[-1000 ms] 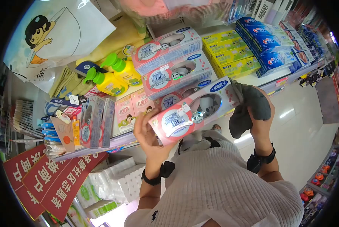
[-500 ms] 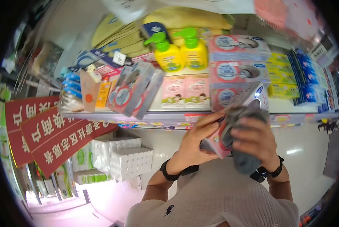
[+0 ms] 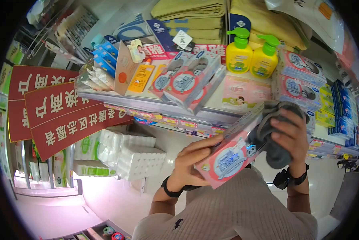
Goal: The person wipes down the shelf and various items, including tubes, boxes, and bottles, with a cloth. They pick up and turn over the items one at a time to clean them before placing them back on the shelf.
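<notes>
My left hand grips the lower left end of a pink and white box with a round label and a small panda picture, tilted in front of my chest. Against the box's upper right part, my right hand has its fingers curled over a dark grey cloth. The cloth hides that end of the box, and part of it hangs below my fingers. Similar boxes lean together on the shelf just beyond, with more stacked boxes behind my right hand.
Yellow pump bottles with green tops stand at the shelf's back, before folded yellow towels. Pink packs lie near the shelf edge. Blue boxes are at right. Red signs jut out at left above white paper packs.
The view has swung, so shelf goods appear farther right. The held box has turned, showing its round label. My right hand with the cloth has shifted to the box's upper right part.
</notes>
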`<state>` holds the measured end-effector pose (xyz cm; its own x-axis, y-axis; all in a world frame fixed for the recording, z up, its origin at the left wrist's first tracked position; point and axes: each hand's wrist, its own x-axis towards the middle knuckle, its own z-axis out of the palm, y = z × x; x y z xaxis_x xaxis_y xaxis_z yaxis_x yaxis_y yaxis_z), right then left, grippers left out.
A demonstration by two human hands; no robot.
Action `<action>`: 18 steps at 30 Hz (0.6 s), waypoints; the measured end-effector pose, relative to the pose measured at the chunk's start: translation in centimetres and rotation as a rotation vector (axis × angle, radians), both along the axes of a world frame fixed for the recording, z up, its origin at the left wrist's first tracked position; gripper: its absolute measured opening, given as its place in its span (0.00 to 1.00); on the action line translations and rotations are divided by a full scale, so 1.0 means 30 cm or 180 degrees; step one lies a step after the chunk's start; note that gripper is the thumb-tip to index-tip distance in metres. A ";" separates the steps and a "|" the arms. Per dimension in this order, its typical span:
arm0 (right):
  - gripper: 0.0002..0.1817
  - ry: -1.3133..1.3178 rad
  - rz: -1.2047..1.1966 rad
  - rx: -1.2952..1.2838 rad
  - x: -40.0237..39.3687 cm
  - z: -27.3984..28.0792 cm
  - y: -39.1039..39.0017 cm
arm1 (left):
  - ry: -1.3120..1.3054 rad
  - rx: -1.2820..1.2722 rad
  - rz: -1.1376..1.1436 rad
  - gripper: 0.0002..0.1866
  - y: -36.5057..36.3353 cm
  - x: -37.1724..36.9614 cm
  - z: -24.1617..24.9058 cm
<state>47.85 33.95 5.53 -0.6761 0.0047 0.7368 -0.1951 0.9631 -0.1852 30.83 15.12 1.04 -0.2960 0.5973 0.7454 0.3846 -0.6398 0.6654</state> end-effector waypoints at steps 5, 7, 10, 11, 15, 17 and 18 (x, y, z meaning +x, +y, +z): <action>0.13 0.0834 -0.0320 -0.1073 -0.050 -0.050 -0.013 | 0.0513 0.0088 0.1759 0.34 -0.124 -0.106 0.053; 0.13 0.1005 -0.0351 -0.1306 -0.049 -0.067 -0.021 | -0.0290 -0.0372 0.3312 0.36 -0.229 -0.251 -0.111; 0.14 0.0992 -0.0612 -0.1324 -0.053 -0.053 -0.036 | -0.0826 -0.0188 0.3217 0.35 -0.173 -0.328 -0.026; 0.14 0.0929 -0.0574 -0.1373 -0.050 -0.051 -0.040 | -0.1036 -0.0037 0.2750 0.34 -0.159 -0.357 -0.037; 0.14 0.0847 -0.0713 -0.1509 -0.040 -0.052 -0.063 | -0.1007 -0.0313 0.2609 0.34 -0.088 -0.421 -0.068; 0.14 0.0867 -0.0757 -0.1549 -0.028 -0.053 -0.072 | -0.1119 -0.0330 0.2421 0.35 -0.051 -0.449 -0.095; 0.14 0.0892 -0.0762 -0.1598 -0.023 -0.053 -0.075 | -0.1058 -0.0278 0.2290 0.36 -0.036 -0.466 -0.109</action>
